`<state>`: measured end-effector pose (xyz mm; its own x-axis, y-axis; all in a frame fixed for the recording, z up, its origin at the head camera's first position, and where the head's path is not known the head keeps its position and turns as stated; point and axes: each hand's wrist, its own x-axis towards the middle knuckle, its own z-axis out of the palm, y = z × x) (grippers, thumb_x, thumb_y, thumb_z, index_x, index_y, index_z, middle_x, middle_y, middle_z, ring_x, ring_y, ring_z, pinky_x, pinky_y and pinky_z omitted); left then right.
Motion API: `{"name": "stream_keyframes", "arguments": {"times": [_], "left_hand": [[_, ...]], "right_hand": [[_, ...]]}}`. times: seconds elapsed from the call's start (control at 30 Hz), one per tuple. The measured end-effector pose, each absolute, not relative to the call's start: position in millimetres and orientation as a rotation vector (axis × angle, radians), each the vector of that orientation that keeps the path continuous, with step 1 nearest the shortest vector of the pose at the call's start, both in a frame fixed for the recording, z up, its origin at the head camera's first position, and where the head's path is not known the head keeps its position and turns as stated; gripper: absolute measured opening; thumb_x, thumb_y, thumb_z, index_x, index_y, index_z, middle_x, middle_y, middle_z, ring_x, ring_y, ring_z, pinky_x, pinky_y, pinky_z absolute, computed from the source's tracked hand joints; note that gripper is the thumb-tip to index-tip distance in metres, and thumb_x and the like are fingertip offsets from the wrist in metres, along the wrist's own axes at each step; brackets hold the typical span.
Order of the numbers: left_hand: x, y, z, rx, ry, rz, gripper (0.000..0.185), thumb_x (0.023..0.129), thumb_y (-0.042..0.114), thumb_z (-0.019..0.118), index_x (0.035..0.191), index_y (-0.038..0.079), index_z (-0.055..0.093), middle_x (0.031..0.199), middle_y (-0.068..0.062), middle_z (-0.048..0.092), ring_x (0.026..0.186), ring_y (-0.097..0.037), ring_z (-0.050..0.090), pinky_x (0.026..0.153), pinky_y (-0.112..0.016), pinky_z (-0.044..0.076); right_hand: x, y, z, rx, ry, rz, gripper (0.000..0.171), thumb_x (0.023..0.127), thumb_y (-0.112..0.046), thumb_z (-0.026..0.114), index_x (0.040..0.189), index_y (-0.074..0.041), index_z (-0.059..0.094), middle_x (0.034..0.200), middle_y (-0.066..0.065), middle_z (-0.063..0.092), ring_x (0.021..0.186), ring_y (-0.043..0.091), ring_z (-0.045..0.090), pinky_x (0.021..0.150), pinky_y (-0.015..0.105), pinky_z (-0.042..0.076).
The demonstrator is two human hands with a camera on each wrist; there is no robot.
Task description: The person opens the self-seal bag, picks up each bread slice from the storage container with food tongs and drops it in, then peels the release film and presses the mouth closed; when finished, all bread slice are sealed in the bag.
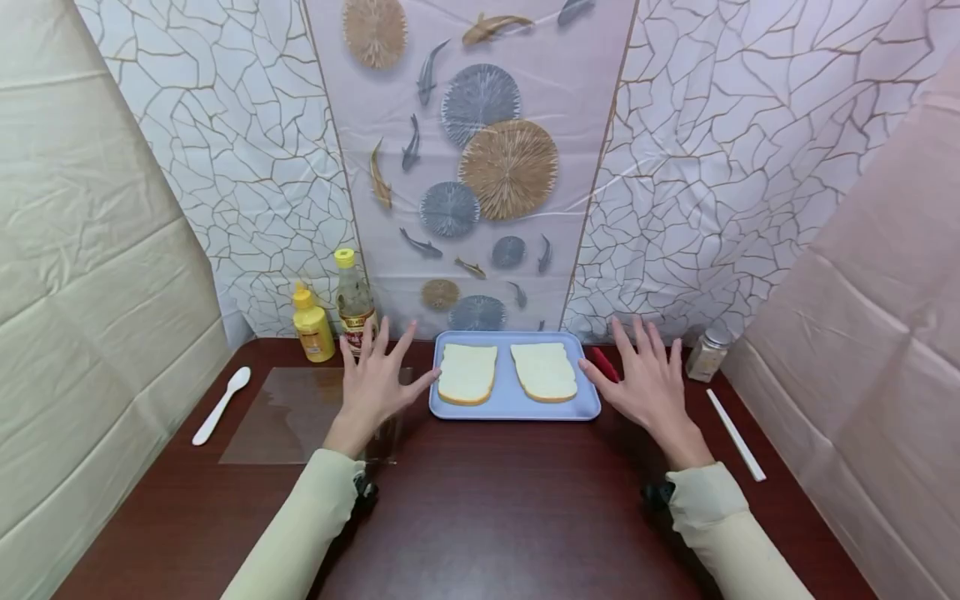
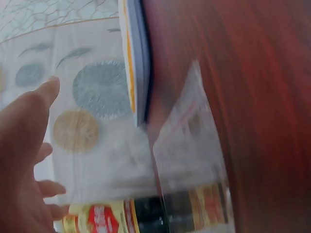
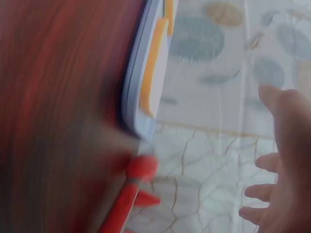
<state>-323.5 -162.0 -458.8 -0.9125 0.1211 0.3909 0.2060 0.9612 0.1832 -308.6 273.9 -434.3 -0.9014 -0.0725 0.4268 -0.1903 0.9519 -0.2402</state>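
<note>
A light blue tray [image 1: 506, 400] on the dark wooden table holds two slices of white bread, a left slice [image 1: 467, 371] and a right slice [image 1: 545, 369]. Left of the tray is my left hand [image 1: 375, 383], fingers spread, its thumb tip by the tray's side. Nothing is held in it. My right hand [image 1: 647, 385], also empty with spread fingers, hovers at the tray's right side. Behind its thumb lies a bright red object [image 1: 604, 365], partly covered; the right wrist view shows its rounded red end [image 3: 141, 168].
Behind the left hand stand a yellow squeeze bottle [image 1: 312, 327] and a yellow-capped sauce bottle [image 1: 354, 292]. A clear flat sheet [image 1: 281, 425] and a white spoon [image 1: 222, 407] lie at left. At right are a seasoning jar [image 1: 707, 357] and a white stick [image 1: 735, 435]. Fabric walls enclose the table.
</note>
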Motion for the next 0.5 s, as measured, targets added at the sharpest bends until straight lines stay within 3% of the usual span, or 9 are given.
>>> {"name": "stream_keyframes", "arguments": {"times": [0.1,0.23,0.37,0.5], "left_hand": [[-314,-178,-456,-0.277,-2.719,-0.405,0.088,0.098,0.074,0.062,0.171,0.034,0.033,0.177,-0.019,0.031,0.168,-0.043,0.02,0.131,-0.075,0.009],[-302,-201,-457,-0.355,-2.693,-0.463,0.073,0.103,0.059,0.066,0.162,0.019,0.052,0.165,-0.019,0.052,0.157,-0.042,0.043,0.13,-0.069,0.027],[-291,-223,-462,-0.41,-2.709,-0.496,0.056,0.105,0.048,0.069,0.148,0.012,0.066,0.148,-0.017,0.068,0.138,-0.04,0.063,0.115,-0.064,0.049],[-285,-240,-470,-0.473,-2.769,-0.569,0.043,0.105,0.034,0.073,0.141,0.01,0.071,0.14,-0.014,0.073,0.13,-0.037,0.069,0.108,-0.06,0.056]], "right_hand": [[-305,257,-435,0.28,-2.597,0.443,0.086,0.1,-0.063,0.065,0.166,-0.013,0.042,0.169,0.024,0.042,0.156,0.049,0.039,0.127,0.074,0.025],[-296,220,-442,0.427,-2.586,0.541,0.067,0.102,-0.049,0.068,0.156,-0.011,0.056,0.163,0.018,0.054,0.147,0.045,0.054,0.113,0.068,0.048],[-290,171,-450,0.63,-2.601,0.71,0.054,0.104,-0.038,0.069,0.149,-0.009,0.064,0.159,0.014,0.059,0.148,0.038,0.056,0.117,0.06,0.05],[-290,120,-458,0.875,-2.592,0.883,0.048,0.105,-0.03,0.07,0.146,-0.005,0.065,0.156,0.017,0.062,0.148,0.035,0.057,0.123,0.053,0.046]]}}
